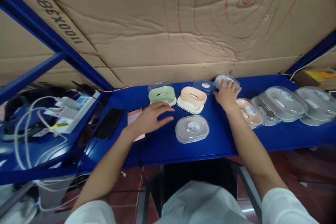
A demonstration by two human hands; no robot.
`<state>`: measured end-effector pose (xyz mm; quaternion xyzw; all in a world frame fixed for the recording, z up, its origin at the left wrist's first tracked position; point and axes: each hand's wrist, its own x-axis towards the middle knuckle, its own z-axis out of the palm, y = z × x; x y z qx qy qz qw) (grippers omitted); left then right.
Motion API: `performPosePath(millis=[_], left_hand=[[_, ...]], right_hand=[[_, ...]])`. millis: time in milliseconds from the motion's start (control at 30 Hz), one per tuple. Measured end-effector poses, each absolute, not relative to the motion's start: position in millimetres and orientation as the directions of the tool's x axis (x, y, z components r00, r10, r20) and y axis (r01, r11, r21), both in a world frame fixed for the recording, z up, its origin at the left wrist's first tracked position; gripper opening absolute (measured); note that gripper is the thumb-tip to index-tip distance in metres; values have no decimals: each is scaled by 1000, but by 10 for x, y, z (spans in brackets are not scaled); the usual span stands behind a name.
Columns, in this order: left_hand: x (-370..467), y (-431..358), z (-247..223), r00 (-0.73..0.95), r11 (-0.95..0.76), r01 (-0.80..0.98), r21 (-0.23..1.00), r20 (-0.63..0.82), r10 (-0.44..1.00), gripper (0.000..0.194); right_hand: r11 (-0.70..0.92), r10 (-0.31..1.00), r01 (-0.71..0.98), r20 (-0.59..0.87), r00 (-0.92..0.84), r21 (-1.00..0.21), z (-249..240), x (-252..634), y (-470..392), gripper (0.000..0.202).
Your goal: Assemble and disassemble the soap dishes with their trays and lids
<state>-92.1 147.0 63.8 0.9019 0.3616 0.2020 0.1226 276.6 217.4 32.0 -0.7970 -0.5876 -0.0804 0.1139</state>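
My left hand [152,118] hovers over the lit phone [135,114], fingers apart and nothing in them, close to the green box [162,95]. At the back of the table, my right hand [228,93] rests its spread fingers on a clear lid with a round label [222,79]. Between the hands stands a peach box [193,96] with a slot on top, tilted on a cream base [190,105]. A grey box under a clear lid [192,129] lies nearer the front edge. Behind the peach box is another clear lid [204,86].
To the right are a peach lidded box [249,112] and stacks of grey lidded boxes [285,103]. A black phone [109,123], power strip [82,110] and white cables lie left. Cardboard [147,49] and blue frame bars [44,33] rise behind the blue table [162,154].
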Motion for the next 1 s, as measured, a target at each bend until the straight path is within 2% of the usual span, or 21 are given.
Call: performPosePath(millis=[67, 167, 300, 400, 533, 700, 867, 1000], left_hand=[[-757, 1297, 673, 770, -743, 508, 435, 158, 618, 56], [-602, 1166, 646, 812, -731, 496, 467, 49, 582, 86], [-593, 1183, 567, 792, -704, 516, 487, 42, 610, 77], [-647, 1223, 551, 786, -691, 524, 498, 31, 618, 72], [-687, 1250, 552, 774, -683, 552, 478, 11, 634, 72], [-706, 1276, 564, 775, -699, 522, 488, 71, 628, 70], [-760, 1332, 620, 713, -712, 522, 470, 217, 666, 65], [-798, 1397, 635, 593, -691, 597, 407, 355, 722, 66]], right_hand=[[-217, 931, 971, 279, 236, -98, 323, 2785, 2160, 54], [-87, 929, 986, 345, 132, -144, 360, 2769, 2125, 42], [15, 906, 987, 420, 54, -158, 344, 2760, 2135, 44], [3, 879, 979, 467, 96, -205, 262, 2809, 2173, 50], [-57, 907, 961, 388, 163, -272, 173, 2854, 2197, 68], [-31, 952, 977, 290, 94, -213, 203, 2800, 2171, 82], [5, 940, 954, 328, 99, -300, 300, 2777, 2143, 66], [-24, 944, 960, 309, 113, -278, 328, 2768, 2128, 53]])
